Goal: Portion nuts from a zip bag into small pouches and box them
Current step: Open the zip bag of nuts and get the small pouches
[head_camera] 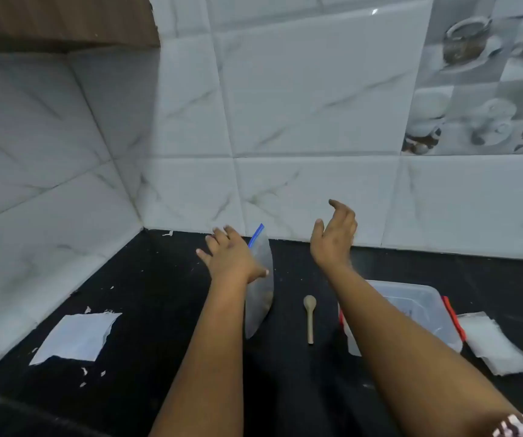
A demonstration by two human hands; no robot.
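Both of my hands are hovering up over the black counter (pixel 165 310) right now, and neither one is holding anything. My left hand (pixel 230 257) is spreading its fingers out flat, sitting just in front of the zip bag (pixel 261 298), which is standing upright with its blue zipper strip at the top (the thumb looks like it's brushing the bag, but I can't really tell). My right hand (pixel 336 238) is hanging loose with the fingers gently curling, raised up near the tiled wall (pixel 285 105). A small wooden spoon (pixel 309 316) is lying between my arms, just right of the bag. The clear box (pixel 424 310) with the red clips is sitting under my right forearm, and a stack of little pouches (pixel 493 345) is lying just beside it on the right. One more flat pouch (pixel 77 337) is lying well off to the left.
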